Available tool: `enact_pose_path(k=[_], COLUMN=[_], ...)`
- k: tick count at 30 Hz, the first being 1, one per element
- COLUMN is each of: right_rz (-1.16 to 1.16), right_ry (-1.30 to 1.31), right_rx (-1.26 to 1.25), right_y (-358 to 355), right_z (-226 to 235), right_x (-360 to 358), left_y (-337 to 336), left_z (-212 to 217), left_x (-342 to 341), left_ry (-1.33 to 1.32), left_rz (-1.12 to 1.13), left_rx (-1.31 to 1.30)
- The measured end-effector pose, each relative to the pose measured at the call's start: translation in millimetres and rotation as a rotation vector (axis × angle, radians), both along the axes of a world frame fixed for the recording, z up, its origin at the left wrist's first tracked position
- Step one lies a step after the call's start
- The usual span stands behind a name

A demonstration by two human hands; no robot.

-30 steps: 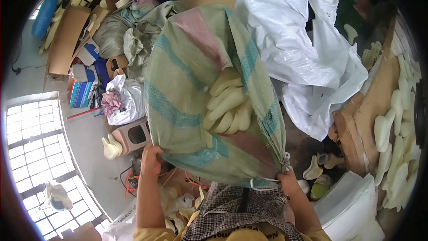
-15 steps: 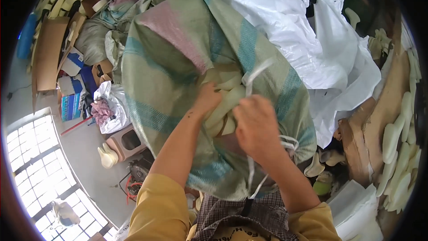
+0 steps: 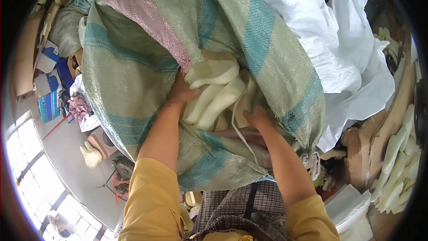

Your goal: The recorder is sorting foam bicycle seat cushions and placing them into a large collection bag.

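Observation:
A large woven sack, greenish-beige with teal and pink stripes, lies open in front of me. In its mouth sit several pale cream, rounded sole-shaped pieces. My left hand reaches inside at the left of the opening, its thumb stretched toward the pieces; its fingertips are partly hidden against the sack. On the right, my right hand rests inside the mouth with thumb and fingers apart, beside the pieces. A white tie string hangs across the opening between the hands.
White plastic sacks are heaped at the far right. More pale sole-shaped pieces pile up by torn cardboard. Boxes and a pale foot form stand on the left, near a barred window.
My right hand has let go of the white string and moved down into the sack mouth. The mouth is spread wider, with more pieces showing, and my left hand has shifted left.

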State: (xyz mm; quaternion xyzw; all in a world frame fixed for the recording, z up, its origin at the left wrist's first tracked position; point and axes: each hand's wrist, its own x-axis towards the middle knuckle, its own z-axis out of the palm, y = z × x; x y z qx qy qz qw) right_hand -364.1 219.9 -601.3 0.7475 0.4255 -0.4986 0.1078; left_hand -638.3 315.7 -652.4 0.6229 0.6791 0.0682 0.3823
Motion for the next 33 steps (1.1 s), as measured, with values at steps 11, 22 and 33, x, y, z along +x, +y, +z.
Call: enact_pose_path(k=[11, 22, 33], right_rz=[0.417, -0.225, -1.333], right_ry=[-0.258, 0.116, 1.217], right_rx=[0.172, 0.319, 1.358], right_y=[-35.7, -43.4, -90.2], right_z=[1.4, 69.0, 220.9], right_x=[-10.0, -69.2, -22.1], left_y=[-7.8, -88.4, -134.3], left_z=[92.1, 157.9, 424.0], left_x=[13.9, 58.1, 202.7], left_ry=[-0.169, -0.739, -0.267], left_rz=[0.478, 0.773, -0.330], left_rx=[-0.747, -0.727, 0.152])
